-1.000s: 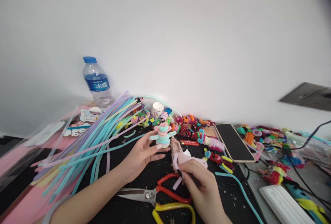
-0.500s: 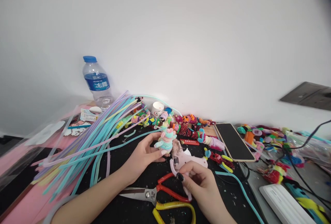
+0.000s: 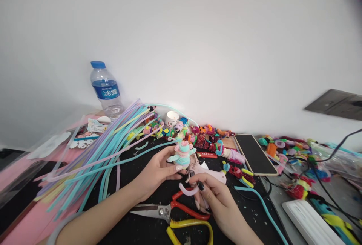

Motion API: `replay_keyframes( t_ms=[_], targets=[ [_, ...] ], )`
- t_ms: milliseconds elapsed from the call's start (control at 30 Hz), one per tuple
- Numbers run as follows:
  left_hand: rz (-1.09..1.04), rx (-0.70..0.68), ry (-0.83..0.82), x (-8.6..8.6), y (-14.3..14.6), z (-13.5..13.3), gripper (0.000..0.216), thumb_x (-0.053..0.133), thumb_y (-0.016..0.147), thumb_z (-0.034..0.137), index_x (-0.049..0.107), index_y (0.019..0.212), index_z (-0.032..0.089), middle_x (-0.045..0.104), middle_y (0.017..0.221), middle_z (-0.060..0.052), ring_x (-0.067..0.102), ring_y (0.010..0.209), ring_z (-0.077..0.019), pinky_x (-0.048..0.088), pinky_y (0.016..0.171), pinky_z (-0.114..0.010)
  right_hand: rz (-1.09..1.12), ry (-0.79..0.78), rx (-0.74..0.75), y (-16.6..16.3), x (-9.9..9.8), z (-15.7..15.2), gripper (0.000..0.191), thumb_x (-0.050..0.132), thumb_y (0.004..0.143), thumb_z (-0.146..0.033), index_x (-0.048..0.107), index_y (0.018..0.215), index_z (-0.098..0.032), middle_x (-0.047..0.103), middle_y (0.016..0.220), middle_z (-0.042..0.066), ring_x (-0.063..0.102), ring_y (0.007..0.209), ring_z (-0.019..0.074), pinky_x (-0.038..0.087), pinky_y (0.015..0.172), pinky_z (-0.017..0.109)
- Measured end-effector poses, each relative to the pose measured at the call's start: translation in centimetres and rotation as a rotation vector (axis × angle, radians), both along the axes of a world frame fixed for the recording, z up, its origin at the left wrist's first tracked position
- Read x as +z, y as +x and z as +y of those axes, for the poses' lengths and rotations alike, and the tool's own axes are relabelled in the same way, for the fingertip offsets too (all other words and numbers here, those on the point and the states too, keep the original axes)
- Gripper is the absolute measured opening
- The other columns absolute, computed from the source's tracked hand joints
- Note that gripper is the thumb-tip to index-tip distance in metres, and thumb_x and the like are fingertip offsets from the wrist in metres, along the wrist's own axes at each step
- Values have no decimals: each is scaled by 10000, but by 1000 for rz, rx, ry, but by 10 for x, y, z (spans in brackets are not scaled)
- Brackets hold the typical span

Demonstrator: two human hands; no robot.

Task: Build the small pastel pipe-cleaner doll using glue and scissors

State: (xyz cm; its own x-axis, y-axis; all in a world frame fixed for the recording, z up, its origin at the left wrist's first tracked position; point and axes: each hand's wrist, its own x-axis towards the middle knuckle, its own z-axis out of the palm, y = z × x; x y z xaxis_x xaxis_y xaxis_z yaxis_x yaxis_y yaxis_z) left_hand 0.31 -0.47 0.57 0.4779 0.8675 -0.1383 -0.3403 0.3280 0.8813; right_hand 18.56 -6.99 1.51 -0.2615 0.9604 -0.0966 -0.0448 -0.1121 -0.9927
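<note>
Between the thumb and fingers of my left hand [image 3: 161, 166] is a small pipe-cleaner figure [image 3: 182, 153] in turquoise and pink, held upright. My right hand [image 3: 213, 196], a little lower and to the right, pinches a short, curved pale-pink pipe cleaner [image 3: 187, 191]; its free end bends toward the left. The figure and this piece are apart. Just behind my right fingers lies a pale-pink glue gun [image 3: 210, 173], partly covered by them. Scissors [image 3: 169, 213] with one red and one yellow handle lie open below my hands.
Long pastel pipe cleaners [image 3: 113, 154] are bundled at the left. A water bottle [image 3: 105, 88] and a paper cup [image 3: 172, 118] stand by the wall. Right of centre lie a phone [image 3: 256, 154], a turquoise pipe cleaner [image 3: 261, 201], a white box-shaped device [image 3: 311, 222] and black cables [image 3: 339, 149].
My right hand has turned, and the pale-pink piece now points left instead of upward. The figure has moved slightly right and tilted in my left hand.
</note>
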Motion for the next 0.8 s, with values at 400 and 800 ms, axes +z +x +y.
replay_keyframes(
  t_ms=[400, 800],
  targets=[
    [36, 5, 34, -6, 2, 1, 489, 720, 696, 187, 512, 1136, 235, 537, 1214, -74, 660, 801, -182, 521, 688, -290, 29, -94, -25, 4, -7, 5, 290, 622, 811, -407, 466, 739, -174, 643, 540, -5, 297, 280, 8, 146, 305, 141],
    [13, 3, 117, -9, 4, 2, 476, 747, 655, 153, 578, 1095, 221, 563, 1180, -58, 524, 1096, -254, 433, 907, -349, 106, -75, -74, 2, -2, 7, 272, 582, 849, -388, 510, 733, -153, 624, 557, -10, 442, 323, 39, 330, 331, 137]
  ],
)
